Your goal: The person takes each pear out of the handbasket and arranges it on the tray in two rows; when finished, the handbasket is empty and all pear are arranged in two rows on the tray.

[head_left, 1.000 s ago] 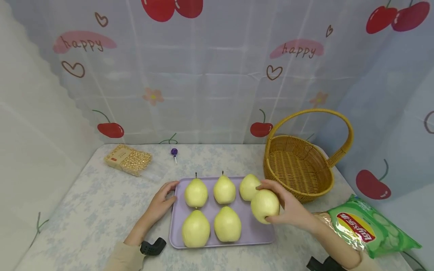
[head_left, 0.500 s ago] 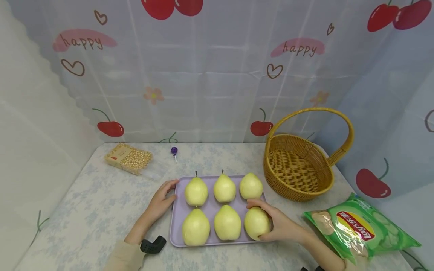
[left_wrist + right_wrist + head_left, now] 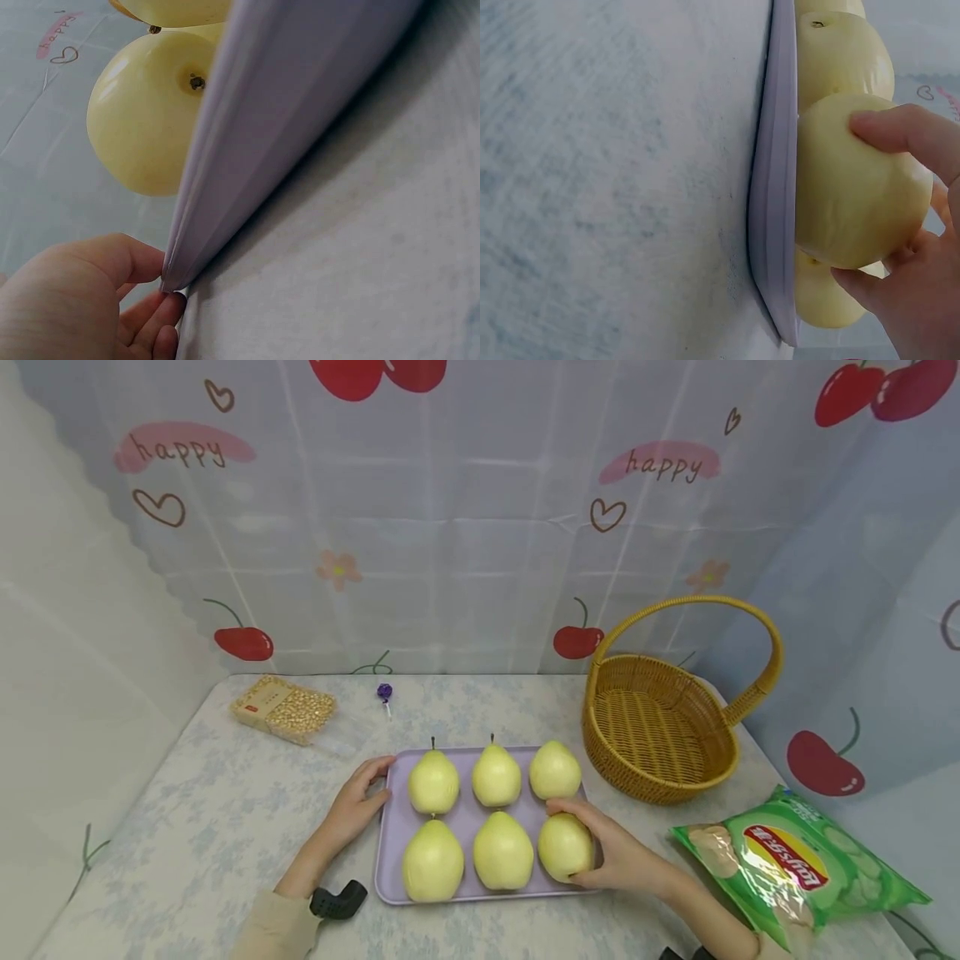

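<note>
A purple tray (image 3: pixel 468 893) bears several pale yellow-green pears in two rows. My right hand (image 3: pixel 618 852) holds the front right pear (image 3: pixel 564 847), thumb on its near side and fingers on its far side. In the right wrist view this pear (image 3: pixel 855 191) sits low behind the tray rim (image 3: pixel 774 187). My left hand (image 3: pixel 360 802) is at the tray's left edge. In the left wrist view, the left hand (image 3: pixel 97 292) pinches the tray corner between thumb and fingers. Behind the held pear stands the back right pear (image 3: pixel 555 772).
A wicker basket (image 3: pixel 660 777) with a tall handle stands right of the tray. A green chip bag (image 3: pixel 817 868) lies beside the right forearm. At the back left are a bag of yellow kernels (image 3: pixel 285 710) and a purple lollipop (image 3: pixel 385 693). A patterned curtain (image 3: pixel 465 552) hangs behind the table.
My right hand has lowered the pear toward me into the tray's front right spot and still holds it. The back right pear came into full view. The left hand stays at the tray edge.
</note>
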A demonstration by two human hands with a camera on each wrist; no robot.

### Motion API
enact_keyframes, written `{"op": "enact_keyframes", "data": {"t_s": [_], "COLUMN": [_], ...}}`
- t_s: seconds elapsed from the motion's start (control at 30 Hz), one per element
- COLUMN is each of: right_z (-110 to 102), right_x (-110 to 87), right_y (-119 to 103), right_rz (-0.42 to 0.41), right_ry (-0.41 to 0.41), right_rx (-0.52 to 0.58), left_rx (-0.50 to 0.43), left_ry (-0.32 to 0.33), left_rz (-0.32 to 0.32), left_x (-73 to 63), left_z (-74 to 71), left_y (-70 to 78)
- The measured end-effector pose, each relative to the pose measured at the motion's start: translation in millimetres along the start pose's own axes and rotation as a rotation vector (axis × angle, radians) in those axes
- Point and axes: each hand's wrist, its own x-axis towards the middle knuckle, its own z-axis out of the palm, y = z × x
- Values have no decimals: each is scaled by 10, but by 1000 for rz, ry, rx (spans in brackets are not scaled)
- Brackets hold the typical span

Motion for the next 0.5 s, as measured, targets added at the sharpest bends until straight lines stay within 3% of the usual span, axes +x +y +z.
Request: {"op": "enact_keyframes", "data": {"t_s": [0.23,0.5], "right_z": [22,21], "right_x": [19,16], "right_y": [-28,-24], "right_rz": [34,40], "right_ry": [30,46], "right_rx": [-58,-24], "left_rx": [12,8], "left_ry": [7,17], "left_rz": [10,19], "left_x": [-9,-7], "left_z": [-9,-1], "left_y": [-8,10]}}
